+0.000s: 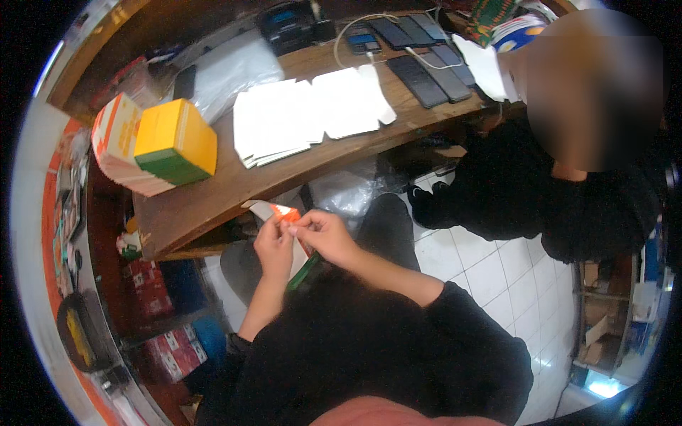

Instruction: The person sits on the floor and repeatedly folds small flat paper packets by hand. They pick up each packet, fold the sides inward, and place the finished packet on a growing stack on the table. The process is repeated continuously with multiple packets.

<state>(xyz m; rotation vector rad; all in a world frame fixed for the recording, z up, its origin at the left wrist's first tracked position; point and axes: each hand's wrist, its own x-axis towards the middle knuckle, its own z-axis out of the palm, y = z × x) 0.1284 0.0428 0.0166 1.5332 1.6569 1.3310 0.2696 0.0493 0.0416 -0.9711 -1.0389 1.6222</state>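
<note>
Over my lap, both hands grip one printed card piece [299, 260], white with orange and green parts. It looks like a partly folded carton, but the fingers hide much of it. My left hand [274, 247] pinches its orange end from the left. From the right, the thumb and fingertips of my right hand [329, 238] meet the left ones at that end. Just beyond, on the wooden table [197, 210], lies a stack of white die-cut card sheets [298, 114]. Left of it stand a yellow-and-green stack of card pieces [178, 141] and an orange-and-white stack [120, 138].
Several smartphones [418, 80] and a white cable [341, 37] lie at the table's far right. Clear plastic wrap [240, 69] and a black device [290, 26] are at the back. A person in black [495, 181] sits at right. Shelves hold red packs [176, 351] at left.
</note>
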